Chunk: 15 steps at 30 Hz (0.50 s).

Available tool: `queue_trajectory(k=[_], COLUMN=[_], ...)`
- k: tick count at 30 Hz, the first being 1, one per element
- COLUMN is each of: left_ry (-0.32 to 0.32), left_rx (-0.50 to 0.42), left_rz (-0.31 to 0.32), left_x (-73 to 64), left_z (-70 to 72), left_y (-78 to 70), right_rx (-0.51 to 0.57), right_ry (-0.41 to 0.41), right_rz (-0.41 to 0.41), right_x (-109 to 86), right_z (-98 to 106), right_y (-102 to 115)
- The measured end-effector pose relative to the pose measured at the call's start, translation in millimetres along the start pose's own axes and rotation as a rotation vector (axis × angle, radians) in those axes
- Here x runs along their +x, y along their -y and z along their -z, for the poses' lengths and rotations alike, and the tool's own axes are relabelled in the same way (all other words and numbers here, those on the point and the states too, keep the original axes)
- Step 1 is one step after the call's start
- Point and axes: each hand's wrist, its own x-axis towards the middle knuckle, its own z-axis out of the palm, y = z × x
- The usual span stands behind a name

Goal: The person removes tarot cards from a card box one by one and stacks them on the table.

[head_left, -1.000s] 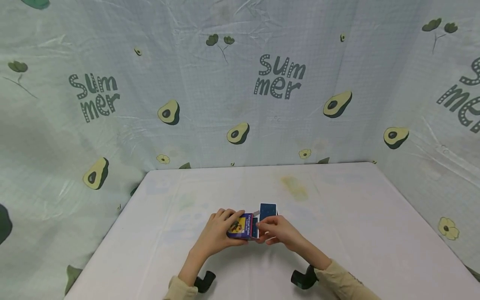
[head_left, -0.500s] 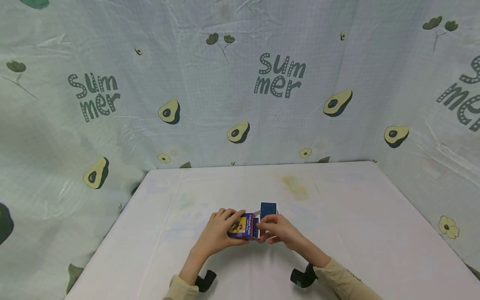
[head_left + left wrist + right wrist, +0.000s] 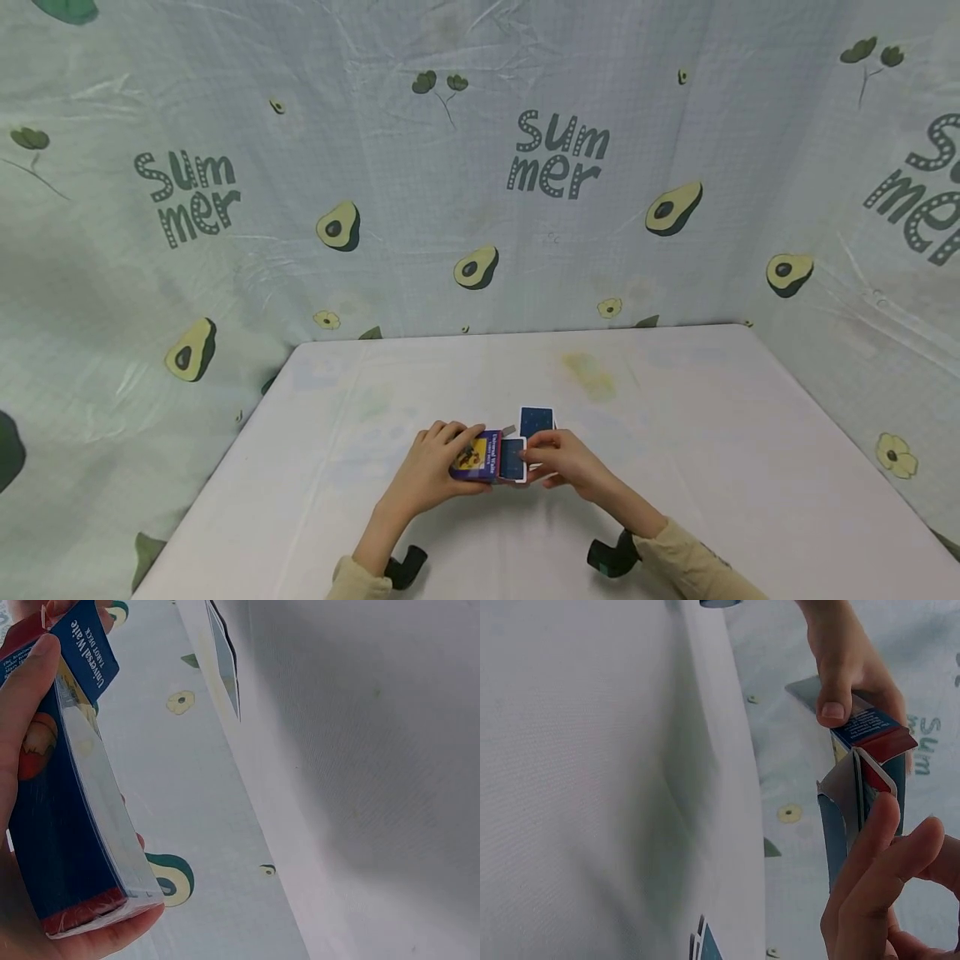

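Note:
My left hand (image 3: 429,467) grips a purple and yellow tarot card box (image 3: 472,457), thumb on one side and fingers over the other. The box lies sideways, its opening toward the right. Blue-backed tarot cards (image 3: 513,460) with white borders stick partway out of that end. My right hand (image 3: 568,468) pinches their outer edge between thumb and fingers. In the left wrist view, the box's "Universal Waite Tarot Deck" flap (image 3: 88,651) is folded outward. More blue-backed cards (image 3: 536,420) lie on the table just behind my right hand, partly hidden by it.
Both hands work over a white-covered table (image 3: 420,379). Behind it and along its sides hangs a sheet (image 3: 405,167) printed with avocados and lettering. Black wrist-worn devices (image 3: 613,557) sit at both wrists, close over the table.
The cards have slid farther out of the box to the right, so more of their blue backs shows. My left hand and the box have shifted slightly left.

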Motion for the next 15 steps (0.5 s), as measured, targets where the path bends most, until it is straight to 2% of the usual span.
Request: queue_trajectory(k=[15], left_ry=[0.044], left_rx=[-0.016], left_rz=[0.038], left_x=[-0.2], left_z=[-1.9], left_y=[0.2], right_rx=[-0.034], right_ry=[-0.051], right_rz=[-0.024], right_x=[-2.1], right_z=[9.8], right_y=[-5.1])
